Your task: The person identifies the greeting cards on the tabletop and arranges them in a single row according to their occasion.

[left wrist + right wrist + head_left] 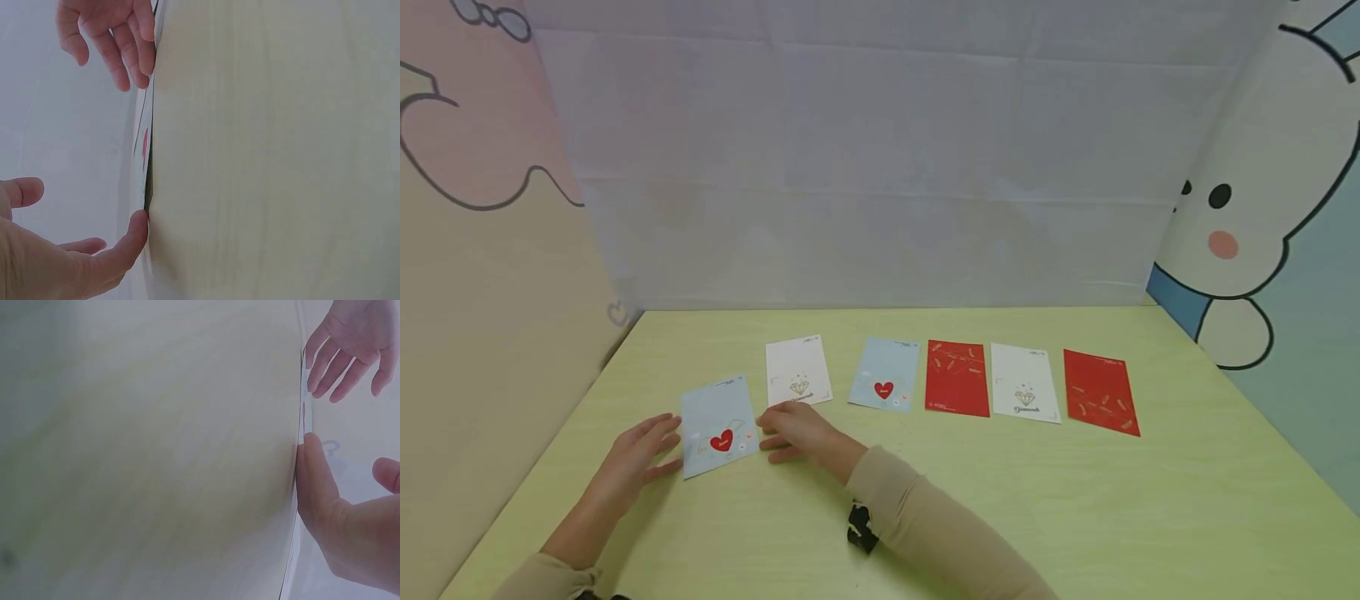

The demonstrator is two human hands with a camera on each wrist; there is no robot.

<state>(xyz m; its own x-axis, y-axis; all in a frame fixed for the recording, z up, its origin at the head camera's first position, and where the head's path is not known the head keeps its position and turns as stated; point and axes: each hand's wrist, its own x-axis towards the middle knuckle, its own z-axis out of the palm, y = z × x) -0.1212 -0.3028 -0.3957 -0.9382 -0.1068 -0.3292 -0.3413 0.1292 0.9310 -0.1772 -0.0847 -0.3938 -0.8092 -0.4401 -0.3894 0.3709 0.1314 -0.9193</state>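
Observation:
A light blue card with a red heart lies tilted on the table at the left, between both hands. My left hand has its fingers extended, with fingertips right at the card's left edge. My right hand reaches in from the other side, its fingertips at the card's right edge. In the left wrist view the blue card shows nearly edge-on, with fingers at both ends. Just behind the right hand lies a white card with a diamond drawing, its lower edge partly covered by the fingers.
To the right, a second blue heart card, a red card, a white diamond card and another red card form a row on the pale table. A white sheet hangs behind the table.

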